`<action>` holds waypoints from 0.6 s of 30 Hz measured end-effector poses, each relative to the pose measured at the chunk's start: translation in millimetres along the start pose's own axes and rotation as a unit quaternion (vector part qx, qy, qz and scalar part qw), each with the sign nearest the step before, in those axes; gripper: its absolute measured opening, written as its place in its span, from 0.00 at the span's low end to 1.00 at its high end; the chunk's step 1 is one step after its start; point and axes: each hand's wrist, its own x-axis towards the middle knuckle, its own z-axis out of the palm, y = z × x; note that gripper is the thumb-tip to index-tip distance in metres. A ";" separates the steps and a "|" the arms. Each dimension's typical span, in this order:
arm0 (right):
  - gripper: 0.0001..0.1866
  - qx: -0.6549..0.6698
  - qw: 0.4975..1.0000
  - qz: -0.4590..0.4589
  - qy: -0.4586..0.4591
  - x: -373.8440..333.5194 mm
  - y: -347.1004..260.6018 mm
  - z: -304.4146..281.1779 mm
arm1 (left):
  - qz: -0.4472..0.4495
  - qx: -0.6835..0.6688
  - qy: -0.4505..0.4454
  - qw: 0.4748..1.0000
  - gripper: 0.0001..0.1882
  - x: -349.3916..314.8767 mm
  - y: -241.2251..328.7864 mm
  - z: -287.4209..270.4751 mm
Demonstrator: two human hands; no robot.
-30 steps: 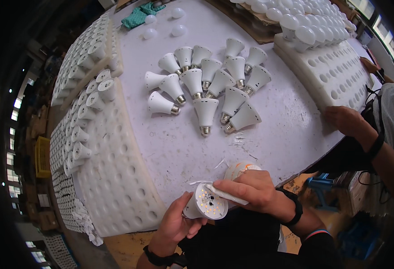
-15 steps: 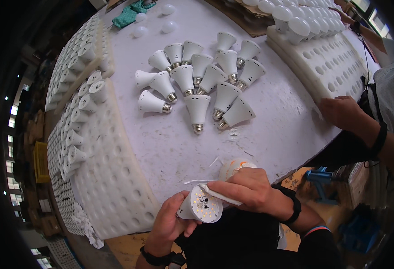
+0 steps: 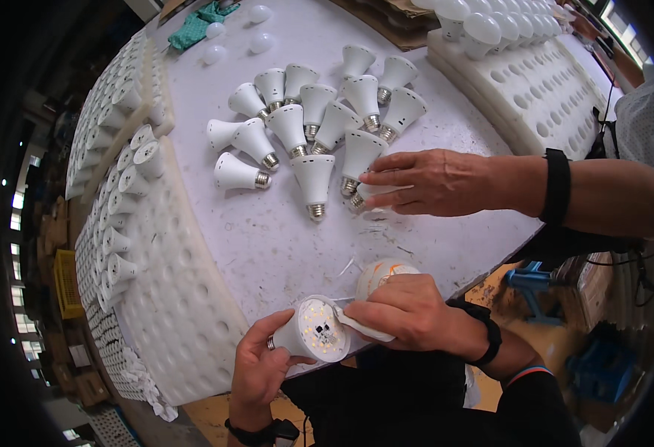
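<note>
Mid-assembly: left hand (image 3: 261, 366) clasped around open bulb base (image 3: 313, 339), right hand (image 3: 407, 311) pinching white strip (image 3: 363, 328) at rim; next, careful seating.

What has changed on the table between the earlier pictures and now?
A co-worker's hand has reached left from the table's right edge to the loose bulb housings and now touches one. The left hand still holds the open bulb base; the right hand stays at its rim, on the white dome.
</note>
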 end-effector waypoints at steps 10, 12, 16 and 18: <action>0.12 0.026 0.999 0.027 -0.023 1.6 -1.6 -1.5 | 0.083 0.081 -0.013 0.993 0.22 5.5 -3.0 -5.2; 0.12 0.031 0.999 0.033 -0.022 1.3 -2.5 -1.1 | 0.105 0.077 -0.015 0.991 0.21 5.8 -1.6 -5.7; 0.12 0.053 0.997 0.050 -0.028 2.2 -4.4 -1.3 | 0.132 0.103 -0.012 0.986 0.17 6.7 -1.4 -3.8; 0.12 0.061 0.996 0.054 -0.029 3.3 -4.9 -2.4 | 0.139 0.107 -0.011 0.984 0.16 7.8 -2.5 -3.8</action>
